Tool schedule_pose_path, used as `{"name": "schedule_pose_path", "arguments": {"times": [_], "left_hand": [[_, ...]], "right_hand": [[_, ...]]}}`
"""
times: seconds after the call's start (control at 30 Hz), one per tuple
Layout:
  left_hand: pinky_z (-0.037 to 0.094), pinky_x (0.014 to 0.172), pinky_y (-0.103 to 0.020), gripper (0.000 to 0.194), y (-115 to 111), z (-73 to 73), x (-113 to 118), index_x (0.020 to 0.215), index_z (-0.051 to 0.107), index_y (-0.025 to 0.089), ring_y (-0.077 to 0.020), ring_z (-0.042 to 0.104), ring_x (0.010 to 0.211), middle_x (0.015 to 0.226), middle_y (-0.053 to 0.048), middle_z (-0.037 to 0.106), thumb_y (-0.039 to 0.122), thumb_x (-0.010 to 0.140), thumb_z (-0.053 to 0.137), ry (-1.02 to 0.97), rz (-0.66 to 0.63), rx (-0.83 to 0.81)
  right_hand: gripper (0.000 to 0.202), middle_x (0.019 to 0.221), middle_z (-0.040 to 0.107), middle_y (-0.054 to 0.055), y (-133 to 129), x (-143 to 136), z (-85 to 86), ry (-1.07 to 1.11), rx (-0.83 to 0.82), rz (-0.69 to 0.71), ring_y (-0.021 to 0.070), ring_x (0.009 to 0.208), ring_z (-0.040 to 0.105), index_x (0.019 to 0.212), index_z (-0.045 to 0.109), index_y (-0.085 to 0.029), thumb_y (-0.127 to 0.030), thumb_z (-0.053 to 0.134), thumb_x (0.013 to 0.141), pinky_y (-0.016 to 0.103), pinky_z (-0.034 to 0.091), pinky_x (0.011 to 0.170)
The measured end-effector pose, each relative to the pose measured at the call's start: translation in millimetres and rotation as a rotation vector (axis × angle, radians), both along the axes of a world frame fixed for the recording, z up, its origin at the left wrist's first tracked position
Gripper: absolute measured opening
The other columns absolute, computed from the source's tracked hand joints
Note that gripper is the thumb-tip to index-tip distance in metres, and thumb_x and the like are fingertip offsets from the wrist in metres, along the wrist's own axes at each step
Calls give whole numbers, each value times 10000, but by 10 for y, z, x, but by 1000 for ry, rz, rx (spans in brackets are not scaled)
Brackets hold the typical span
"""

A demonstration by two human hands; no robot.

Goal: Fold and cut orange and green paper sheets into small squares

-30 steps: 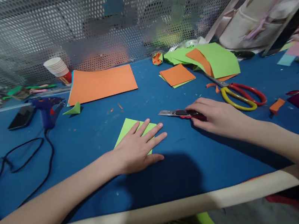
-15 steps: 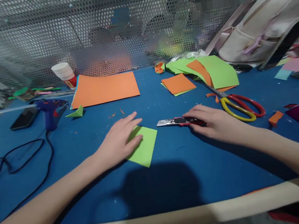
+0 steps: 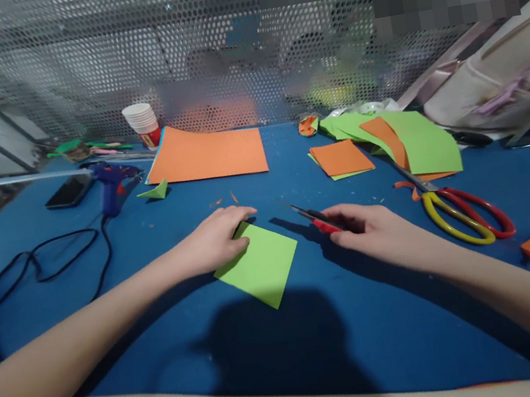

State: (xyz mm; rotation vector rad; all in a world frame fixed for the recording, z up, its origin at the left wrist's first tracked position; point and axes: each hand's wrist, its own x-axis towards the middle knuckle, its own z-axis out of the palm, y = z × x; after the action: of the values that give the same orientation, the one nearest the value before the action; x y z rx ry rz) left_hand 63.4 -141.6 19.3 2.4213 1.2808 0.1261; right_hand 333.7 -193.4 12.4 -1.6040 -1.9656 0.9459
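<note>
A green paper square [image 3: 267, 258] lies on the blue table. My left hand [image 3: 218, 238] is at its upper left edge, thumb on the paper and the other fingers curled at the top corner. My right hand [image 3: 367, 226] grips a red and black utility knife [image 3: 319, 220] just right of the paper. The knife is raised off the table, its blade pointing up and left, with its shadow below. The rear of its handle is hidden in my palm.
An orange sheet [image 3: 211, 157], paper cups [image 3: 143, 125], a glue gun [image 3: 111, 186] with its cord and a phone [image 3: 69, 191] are back left. Orange squares [image 3: 343, 158], green sheets [image 3: 424, 140], scissors [image 3: 466, 213] and a bag [image 3: 483, 86] are right. Perforated metal [image 3: 216, 52] stands behind.
My right hand has lifted and tilted the knife, which was lying nearly flat. The fingers of my left hand have drawn together at the paper's edge. The view has shifted left.
</note>
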Motion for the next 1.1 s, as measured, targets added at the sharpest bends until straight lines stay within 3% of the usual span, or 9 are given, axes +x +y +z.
{"name": "schedule_pose_path", "arguments": {"times": [0.13, 0.23, 0.37, 0.43, 0.6, 0.8, 0.93, 1.03, 1.1], "left_hand": [[453, 983, -341, 511, 30, 10, 3, 1305, 569, 123, -231, 611, 1113, 1238, -103, 663, 143, 806, 456, -51, 10, -23], [479, 903, -291, 466, 55, 26, 10, 1244, 613, 137, -197, 646, 1012, 1114, -74, 706, 125, 811, 440, -96, 30, -79], [473, 893, -275, 381, 77, 61, 12, 1168, 647, 133, -174, 653, 992, 1060, -66, 725, 147, 845, 445, -174, 82, -184], [476, 885, -276, 341, 66, 93, 10, 1126, 658, 130, -166, 656, 971, 1026, -62, 734, 157, 843, 469, -245, 128, -239], [496, 826, -288, 300, -26, 156, -14, 1070, 663, 140, -160, 657, 900, 932, -55, 731, 206, 814, 522, -484, 191, -393], [502, 710, -277, 566, -68, 36, -77, 1236, 568, 140, -133, 598, 770, 1063, -89, 649, 180, 675, 633, -452, 210, -346], [450, 615, -236, 619, -75, 17, -30, 1249, 548, 147, -94, 525, 666, 959, -36, 594, 128, 635, 625, -484, 198, -394], [418, 611, -234, 585, -86, 97, 75, 1210, 568, 148, -97, 519, 657, 830, 7, 572, 99, 631, 629, -592, 191, -469], [405, 618, -237, 558, -86, 160, 157, 1174, 586, 151, -96, 526, 648, 764, 29, 568, 70, 624, 632, -663, 218, -514]], "right_hand": [[185, 694, 601, -22, -73, -192, 31, -15, -12, 68, 130, 595, 517, 857, 630, -199, -344, 584, 752, 247, 420, 528], [122, 646, 580, -32, -127, -263, -26, -32, 41, 241, 117, 557, 499, 819, 620, -200, -292, 545, 789, 235, 401, 516], [198, 886, 710, 38, -167, -259, -123, -14, 188, 454, 145, 755, 652, 952, 640, -203, -160, 504, 815, 248, 495, 674], [231, 1000, 721, 68, -178, -244, -145, 4, 241, 504, 161, 891, 678, 1009, 632, -209, -131, 491, 843, 261, 519, 770], [239, 1062, 723, 83, -203, -219, -162, 51, 306, 555, 176, 983, 673, 1034, 613, -224, -108, 488, 866, 283, 543, 821], [247, 1072, 722, 74, -229, -223, -164, 68, 243, 477, 196, 974, 679, 1027, 622, -239, -140, 499, 837, 320, 541, 831], [122, 946, 717, 57, -195, -274, -107, 63, 190, 192, 199, 816, 669, 910, 628, -233, -300, 562, 832, 324, 538, 743], [229, 889, 709, 53, -121, -317, -66, 83, 104, -28, 209, 768, 650, 912, 628, -220, -412, 631, 787, 343, 530, 707], [275, 908, 712, 59, -69, -342, -59, 146, 22, -83, 212, 773, 646, 862, 608, -215, -444, 690, 734, 343, 526, 696]]}}
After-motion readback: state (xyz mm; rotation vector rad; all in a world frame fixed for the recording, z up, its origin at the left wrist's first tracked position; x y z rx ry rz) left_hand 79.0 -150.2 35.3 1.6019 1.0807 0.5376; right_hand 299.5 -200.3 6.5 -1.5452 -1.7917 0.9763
